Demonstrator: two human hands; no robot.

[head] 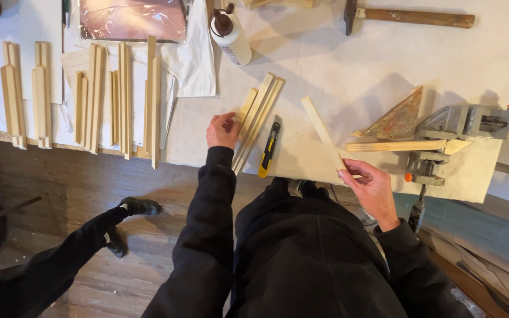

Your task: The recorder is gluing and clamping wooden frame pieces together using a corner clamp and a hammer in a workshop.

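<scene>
Held in the right hand [371, 187] by its near end: a pale wooden strip [321, 131], long axis running diagonally from the fingers up and leftward across the white table [337, 65], far end pointing toward the glue bottle [229, 32]. Lay low over the table, near its front edge. Gripped between thumb and fingers, wrist bent, black-sleeved forearm coming in from the lower right.

Rested on a small bundle of strips [257, 118] with the left hand [223, 130], fingers curled and pinching the bundle's left edge; lay slanted, near ends toward the body, far ends up and right. Just beside it, a yellow-and-black utility knife [268, 149], parallel. Right of the held strip: a corner clamp [452, 132] holding another strip, and a hammer [410, 16] at the far edge.
</scene>
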